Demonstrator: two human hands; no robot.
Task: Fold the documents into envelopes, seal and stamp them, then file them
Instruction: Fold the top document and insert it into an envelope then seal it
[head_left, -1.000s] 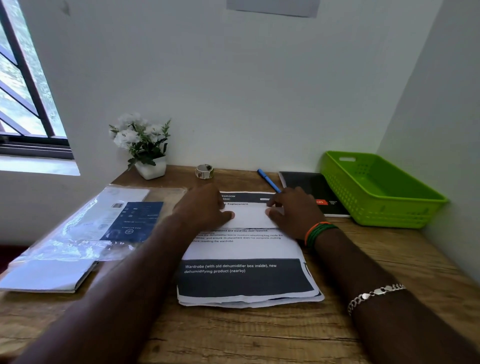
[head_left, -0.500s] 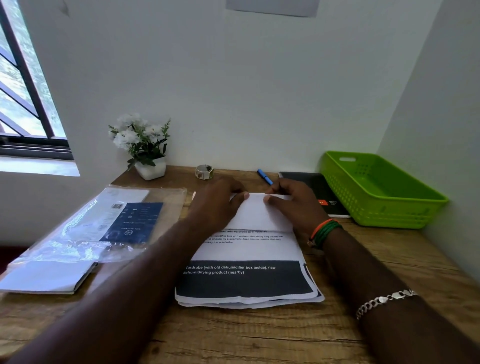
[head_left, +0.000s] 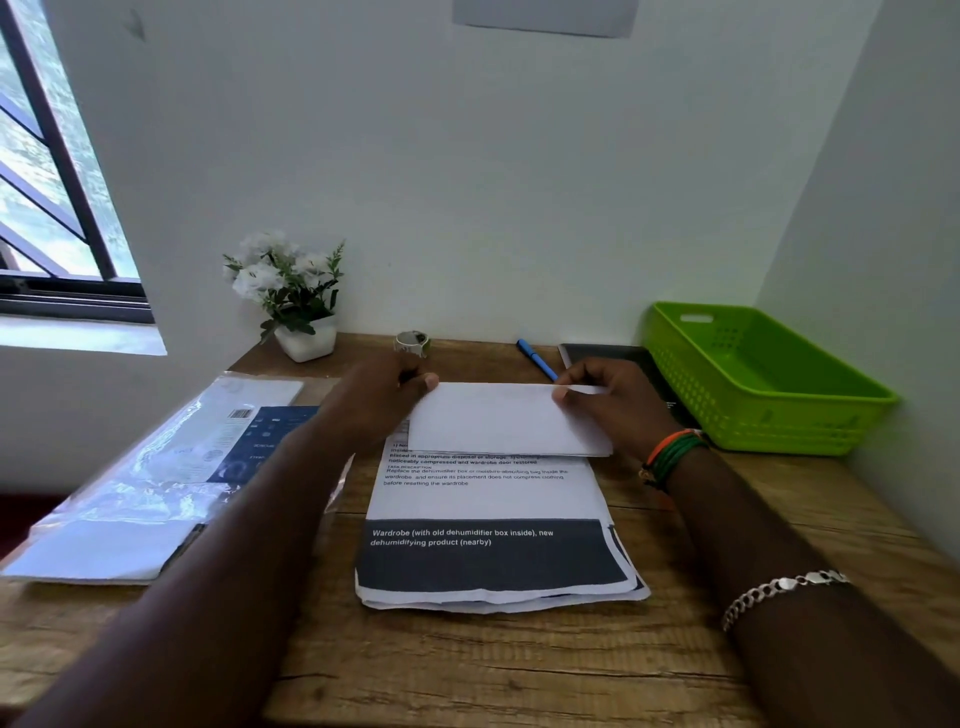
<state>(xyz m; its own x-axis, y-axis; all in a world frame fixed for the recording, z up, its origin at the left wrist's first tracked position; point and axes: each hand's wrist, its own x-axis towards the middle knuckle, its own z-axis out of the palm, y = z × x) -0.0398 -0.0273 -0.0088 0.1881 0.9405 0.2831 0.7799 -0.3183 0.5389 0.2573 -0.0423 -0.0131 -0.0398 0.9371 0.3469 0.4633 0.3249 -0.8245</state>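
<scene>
A stack of printed documents (head_left: 488, 499) lies in the middle of the wooden desk (head_left: 467, 665). Above its far end I hold a folded white sheet (head_left: 504, 421), blank side up, lifted a little off the stack. My left hand (head_left: 384, 400) pinches its left top corner and my right hand (head_left: 618, 405) pinches its right top corner. A clear plastic pack of white envelopes (head_left: 156, 478) with a dark blue label lies to the left of my left arm.
A green plastic basket (head_left: 758, 379) stands at the right by the wall. A black notebook (head_left: 613, 358) and a blue pen (head_left: 535, 358) lie behind my right hand. A tape roll (head_left: 412, 343) and a white flower pot (head_left: 301, 306) stand at the back.
The top sheet's folded part went from pressed flat on the stack to lifted. Both hands moved away from me, apart and to its upper corners, and more printed text now shows beneath.
</scene>
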